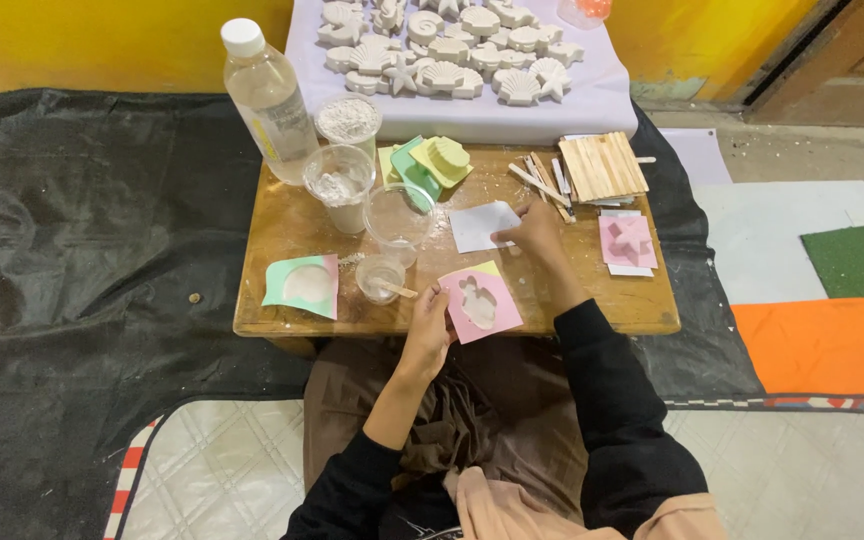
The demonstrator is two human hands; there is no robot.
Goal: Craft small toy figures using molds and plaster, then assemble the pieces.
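Note:
A pink mould (480,304) filled with white plaster lies at the front edge of the low wooden table (642,305). My left hand (426,325) rests against the mould's left side, fingers curled on its edge. My right hand (535,232) reaches further in and touches a white paper sheet (479,225) near the table's middle. A small clear cup (381,277) with a wooden stick in it stands just left of the pink mould. A green and pink mould (303,285) with white filling sits at the front left.
A clear bottle (268,98), cups of white powder (347,120), an empty clear cup (398,214), stacked green and yellow moulds (430,160), a bundle of wooden sticks (600,165) and another pink mould (627,240) crowd the table. Several white plaster shells (452,50) dry on a cloth behind.

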